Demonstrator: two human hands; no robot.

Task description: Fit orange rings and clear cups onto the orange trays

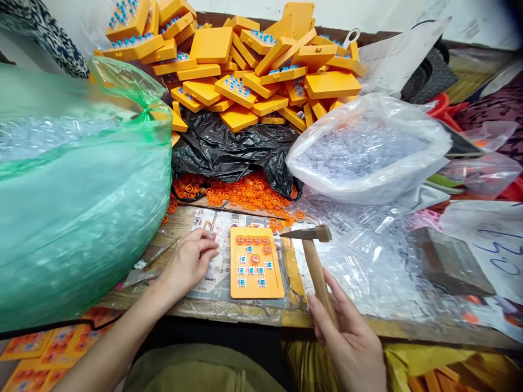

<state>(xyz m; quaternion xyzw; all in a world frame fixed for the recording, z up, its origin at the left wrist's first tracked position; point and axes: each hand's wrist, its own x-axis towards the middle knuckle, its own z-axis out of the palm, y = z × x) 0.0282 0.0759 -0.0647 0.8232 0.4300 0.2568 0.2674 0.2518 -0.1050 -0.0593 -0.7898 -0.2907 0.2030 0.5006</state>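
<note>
A yellow panel [257,272] lies flat on the bench, with small blue-and-white parts on it and several orange rings in its upper half. To its left, my left hand [192,261] hovers with its fingers curled together; whether a small part is between the fingertips is hidden. My right hand [347,332] holds a hammer [316,267] by its wooden handle, to the right of the panel. The hammer's metal head is up near the panel's upper right corner, its pointed end towards the left. Loose orange rings [253,193] are heaped behind the panel.
A green bag [81,218] of clear parts bulges at the left. Yellow panels [210,46] are piled at the back behind a black bag [232,144]. On the right are a white bag [368,147] of clear pieces, more loose clear pieces and a metal block [453,261].
</note>
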